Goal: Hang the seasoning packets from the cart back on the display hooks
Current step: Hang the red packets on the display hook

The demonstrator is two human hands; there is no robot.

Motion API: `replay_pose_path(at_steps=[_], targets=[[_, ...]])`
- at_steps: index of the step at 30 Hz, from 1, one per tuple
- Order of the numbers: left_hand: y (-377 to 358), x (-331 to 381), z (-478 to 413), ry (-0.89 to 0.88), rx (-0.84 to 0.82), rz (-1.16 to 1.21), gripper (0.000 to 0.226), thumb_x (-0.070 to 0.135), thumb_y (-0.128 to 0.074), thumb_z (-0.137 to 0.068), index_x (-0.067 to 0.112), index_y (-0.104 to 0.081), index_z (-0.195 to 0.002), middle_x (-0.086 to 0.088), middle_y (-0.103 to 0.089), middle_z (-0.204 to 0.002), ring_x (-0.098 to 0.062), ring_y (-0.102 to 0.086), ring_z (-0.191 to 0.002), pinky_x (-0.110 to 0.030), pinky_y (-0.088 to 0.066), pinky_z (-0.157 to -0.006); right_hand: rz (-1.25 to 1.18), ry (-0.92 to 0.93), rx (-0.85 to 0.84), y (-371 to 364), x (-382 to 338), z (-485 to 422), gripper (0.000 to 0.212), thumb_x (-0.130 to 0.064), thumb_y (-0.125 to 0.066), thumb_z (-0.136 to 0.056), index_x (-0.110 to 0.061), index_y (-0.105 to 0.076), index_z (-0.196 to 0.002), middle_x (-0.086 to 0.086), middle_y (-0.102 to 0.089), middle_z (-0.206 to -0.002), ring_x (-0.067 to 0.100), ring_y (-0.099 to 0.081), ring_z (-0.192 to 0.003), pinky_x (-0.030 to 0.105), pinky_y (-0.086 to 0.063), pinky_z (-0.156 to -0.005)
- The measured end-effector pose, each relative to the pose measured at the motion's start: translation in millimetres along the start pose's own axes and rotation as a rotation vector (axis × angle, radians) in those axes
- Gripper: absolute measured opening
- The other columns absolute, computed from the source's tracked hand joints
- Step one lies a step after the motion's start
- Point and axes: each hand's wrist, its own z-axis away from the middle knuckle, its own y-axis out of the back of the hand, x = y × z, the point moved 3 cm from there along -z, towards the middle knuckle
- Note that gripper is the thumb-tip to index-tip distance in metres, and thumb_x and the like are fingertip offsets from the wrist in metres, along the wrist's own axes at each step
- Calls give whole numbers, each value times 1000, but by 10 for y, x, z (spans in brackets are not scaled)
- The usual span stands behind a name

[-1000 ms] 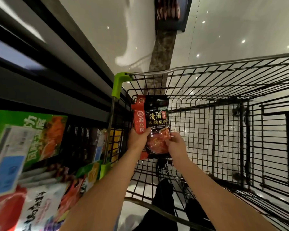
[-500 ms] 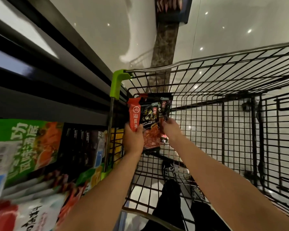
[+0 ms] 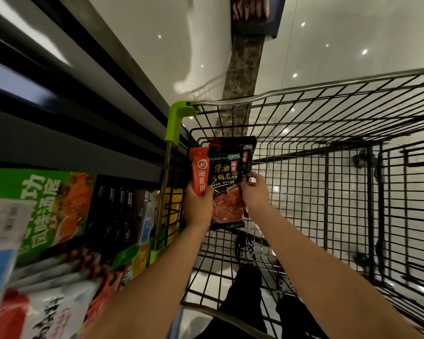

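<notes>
1. Black trouser legs and a patterned shoe show through the floor of the wire cart.
2. Blurred packets fill the shelf on the left, beside the cart's green corner guard.
3. Left hand grips the stack of seasoning packets by its lower left edge, thumb across the red strip.
4. Right hand pinches the stack's right edge.
5. Held upright, the packets sit above the cart's basket, near its left wall.
6. Glossy pale floor tiles lie beyond.

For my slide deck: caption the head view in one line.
Both hands, left hand and right hand, hold black-and-red seasoning packets over the wire cart.
</notes>
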Motion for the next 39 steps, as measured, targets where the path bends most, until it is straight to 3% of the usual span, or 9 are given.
replay_pose_path(at_steps=[7,13,18,21,25,29,32,36,39], targets=[[232,192,390,-49,-20,-15,37,28,-63,-102,16,-55,-136,-4,-67,-121,-24,-65,-106,-39,-53,-91,67,127,75,522,-166,641,30,-14,-51,-104,-25,-53,-132,-4,-62,-109,23,-63,-107,47,-55,-98],[543,392,857,-27,96,13,26,27,-56,-105,15,-52,-128,-3,-64,-109,-31,-64,-104,-42,-51,-92,50,199,41,1048,-442,1308,24,-9,-47,-104,-17,-49,-126,3,-67,-105,24,-68,-98,46,-59,-88],[773,574,1436,-32,157,189,30,23,-58,-104,17,-54,-134,2,-62,-108,-29,-62,-109,-34,-45,-91,85,233,-251,1163,-564,1849,30,-29,-58,-104,-26,-49,-132,5,-67,-119,22,-70,-102,45,-58,-85],[980,601,1847,-40,228,337,15,35,-58,-104,29,-56,-117,2,-67,-105,-23,-66,-101,-34,-52,-87,180,305,-343,1191,-629,2181,46,-26,-66,-98,-36,-49,-140,5,-62,-132,19,-63,-108,44,-53,-92],[1240,524,2531,-121,333,512,45,70,-58,-89,28,-69,-97,6,-74,-89,-21,-71,-91,-41,-56,-85,359,378,-487,1232,-556,2670,73,-32,-66,-99,-24,-27,-160,5,-43,-152,28,-44,-138,45,-39,-112],[1534,396,3462,-128,504,576,32,58,-56,-99,29,-68,-92,11,-71,-89,-7,-66,-86,-30,-45,-84,444,487,-610,1302,-326,3369,75,-33,-66,-97,-19,-28,-160,3,-38,-157,28,-38,-146,42,-32,-120],[1752,240,3965,-209,630,605,43,63,-62,-94,25,-72,-109,10,-76,-108,-13,-69,-108,-40,-49,-104,512,518,-698,1315,-166,3726,58,-32,-69,-92,-18,-51,-145,6,-58,-144,25,-56,-127,37,-45,-109],[2093,-125,4734,-177,805,657,52,61,-61,-95,16,-72,-121,0,-76,-116,-20,-68,-115,-41,-50,-104,494,628,-812,1257,-20,4302,22,-22,-67,-98,-9,-62,-115,3,-67,-98,11,-58,-80,8,-41,-58],[2273,-441,5238,-172,854,725,43,54,-61,-98,16,-74,-114,-4,-78,-106,-23,-72,-105,-45,-53,-96,487,713,-946,1155,180,4916,27,-29,-63,-102,-12,-58,-122,1,-64,-99,4,-59,-83,18,-46,-77]])
